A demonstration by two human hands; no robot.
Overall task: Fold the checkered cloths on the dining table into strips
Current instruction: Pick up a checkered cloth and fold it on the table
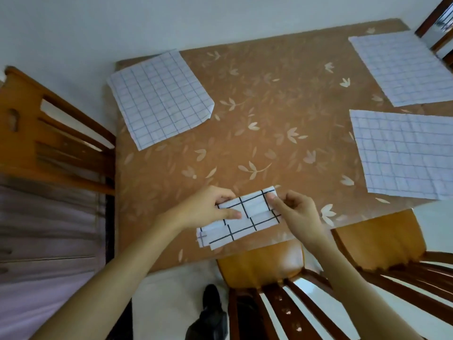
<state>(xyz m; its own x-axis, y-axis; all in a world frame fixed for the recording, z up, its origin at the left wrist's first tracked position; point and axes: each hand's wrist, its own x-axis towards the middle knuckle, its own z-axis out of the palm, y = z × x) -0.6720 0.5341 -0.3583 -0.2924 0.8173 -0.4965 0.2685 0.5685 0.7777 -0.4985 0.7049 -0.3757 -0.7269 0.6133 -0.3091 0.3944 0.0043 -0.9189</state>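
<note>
A white cloth with black check lines (247,217) lies folded into a narrow strip near the front edge of the brown floral dining table (269,106). My left hand (208,207) pinches the strip's left end, thumb on top. My right hand (294,209) pinches its right end with fingertips on the upper fold. Three unfolded checkered cloths lie flat: one at the far left (159,96), one at the far right corner (402,67), one at the right edge (404,153).
Wooden chairs stand at the table: one at the left (49,133), two at the front (264,263) (382,239), one at the far right corner (438,25). A black shoe (210,312) shows on the pale floor below.
</note>
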